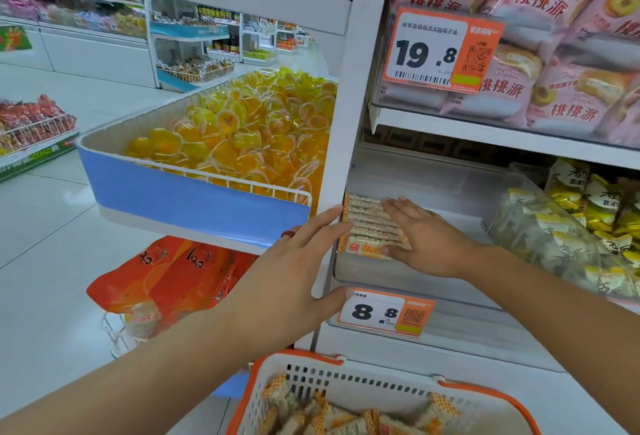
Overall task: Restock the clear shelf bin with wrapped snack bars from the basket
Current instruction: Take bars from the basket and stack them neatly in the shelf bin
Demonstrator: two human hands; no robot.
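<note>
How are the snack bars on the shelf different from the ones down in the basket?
The snack bars in the clear bin lie in a neat, flat row, with the right hand resting on them; the snack bars in the basket are jumbled at all angles and untouched. The bin's sit up on the shelf; the basket's sit low, nearest the camera. Both have clear wrappers with orange checked ends.

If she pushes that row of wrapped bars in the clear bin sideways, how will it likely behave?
The wrapped bars look glossy, so they would probably slide easily on the clear bin. Being separate pieces, the row may splay unless the right hand, lying flat on it, steadies it.
</note>
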